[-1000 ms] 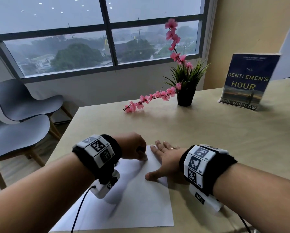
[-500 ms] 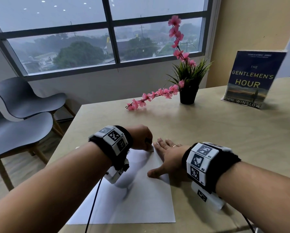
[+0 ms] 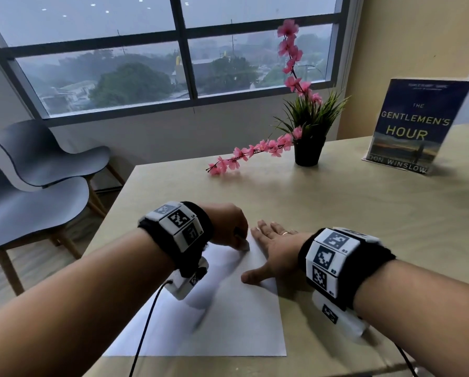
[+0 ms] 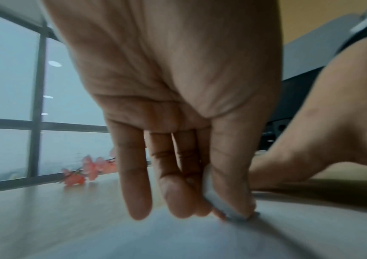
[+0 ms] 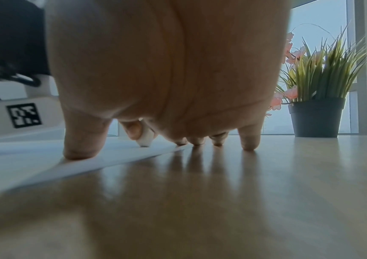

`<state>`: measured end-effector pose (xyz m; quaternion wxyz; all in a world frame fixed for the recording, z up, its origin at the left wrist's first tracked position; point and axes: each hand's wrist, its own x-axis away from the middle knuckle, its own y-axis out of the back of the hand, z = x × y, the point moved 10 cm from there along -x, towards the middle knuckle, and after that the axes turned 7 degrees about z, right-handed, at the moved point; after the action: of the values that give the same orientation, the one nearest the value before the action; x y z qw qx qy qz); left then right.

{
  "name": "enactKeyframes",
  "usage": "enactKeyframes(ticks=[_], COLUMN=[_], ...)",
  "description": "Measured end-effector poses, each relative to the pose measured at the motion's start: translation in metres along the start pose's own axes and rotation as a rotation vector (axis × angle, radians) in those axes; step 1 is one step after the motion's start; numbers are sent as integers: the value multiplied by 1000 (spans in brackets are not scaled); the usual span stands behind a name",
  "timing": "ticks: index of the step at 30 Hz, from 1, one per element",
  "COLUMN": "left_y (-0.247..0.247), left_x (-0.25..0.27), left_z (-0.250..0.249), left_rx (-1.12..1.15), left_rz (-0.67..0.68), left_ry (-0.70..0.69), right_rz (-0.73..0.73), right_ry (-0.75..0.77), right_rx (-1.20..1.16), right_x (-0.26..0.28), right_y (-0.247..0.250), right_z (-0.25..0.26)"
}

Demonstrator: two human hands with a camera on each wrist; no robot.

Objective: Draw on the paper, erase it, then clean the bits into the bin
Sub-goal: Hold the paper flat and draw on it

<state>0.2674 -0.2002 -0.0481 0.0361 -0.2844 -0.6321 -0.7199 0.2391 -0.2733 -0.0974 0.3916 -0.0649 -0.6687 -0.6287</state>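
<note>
A white sheet of paper (image 3: 228,317) lies on the wooden table (image 3: 336,213) in front of me. My left hand (image 3: 228,227) pinches a small white eraser (image 4: 220,198) between thumb and fingers, its tip pressed on the paper near the far right corner. The same eraser (image 5: 145,138) shows in the right wrist view, tilted, with its tip on the sheet. My right hand (image 3: 271,246) lies flat with spread fingers. Its thumb (image 5: 80,140) presses the paper's right edge and its fingertips (image 5: 247,140) rest on the table. No drawing or eraser bits are visible.
A black pot of green grass and pink flowers (image 3: 306,137) stands at the back of the table, one flower stem lying across the wood. A blue book (image 3: 415,126) stands upright at the back right. Two grey chairs (image 3: 37,186) sit left of the table, under the window.
My left hand with the eraser has shifted slightly on the paper's far corner. The head view has moved a little. My right hand still holds the sheet down.
</note>
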Motion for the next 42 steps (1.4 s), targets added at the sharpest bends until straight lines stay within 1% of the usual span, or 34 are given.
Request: enactKeyframes(ticks=[2, 4, 8, 11, 13, 17, 20, 23, 27, 29, 32, 36, 39, 42], left_y=[5, 4, -5, -1, 0, -10, -9, -7, -18, -17, -12, -23, -26, -21], left_x=[1, 2, 6, 7, 7, 12, 15, 17, 21, 21, 21, 24, 26, 26], left_z=[11, 13, 0, 10, 11, -1, 11, 17, 5, 12, 22, 12, 16, 25], left_rx=[35, 42, -8, 34, 24, -36, 11, 0, -57, -32, -8, -48, -4, 6], left_rz=[-31, -35, 5, -8, -21, 20, 8, -20, 33, 35, -7, 20, 13, -31], left_ry=[38, 50, -3, 29, 38, -7, 28, 61, 7, 29, 71, 34, 40, 83], right_rz=[-1, 0, 6, 18, 19, 14, 19, 18, 18, 20, 15, 6, -31, -136], right_ry=[-3, -3, -5, -13, -13, -10, -12, -15, -15, -14, -18, -11, 13, 42], right_rx=[8, 11, 13, 13, 8, 13, 12, 10, 8, 6, 6, 12, -22, 19], right_x=[1, 1, -1, -1, 0, 0, -1, -2, -1, -1, -1, -2, -1, 4], right_y=[1, 0, -1, -1, -1, -1, -2, -2, -2, -2, -1, 0, 4, 17], right_z=[0, 0, -1, -1, -1, -1, -1, -1, -1, -1, -1, -1, 1, 4])
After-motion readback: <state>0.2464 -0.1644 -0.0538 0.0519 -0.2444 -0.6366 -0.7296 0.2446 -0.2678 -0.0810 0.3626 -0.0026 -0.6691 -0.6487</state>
